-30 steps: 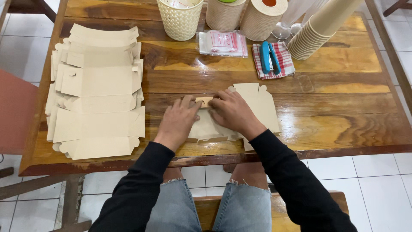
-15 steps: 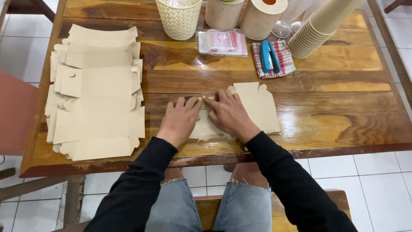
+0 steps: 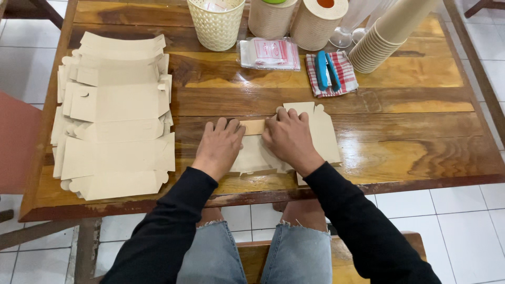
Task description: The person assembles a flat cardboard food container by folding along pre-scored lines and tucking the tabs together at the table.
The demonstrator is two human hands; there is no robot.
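Cardboard box blank (image 3: 323, 134) lies flat at the wooden table's (image 3: 421, 131) near edge; left hand (image 3: 221, 144) now presses flatter than a second ago, right hand (image 3: 288, 138) likewise, fingers spread, pinching nothing; crease being firmed; flat stack (image 3: 113, 115) untouched.

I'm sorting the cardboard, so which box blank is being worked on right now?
The lone blank at the table's near edge, under the left hand and right hand. The others sit untouched in the stack at the left.
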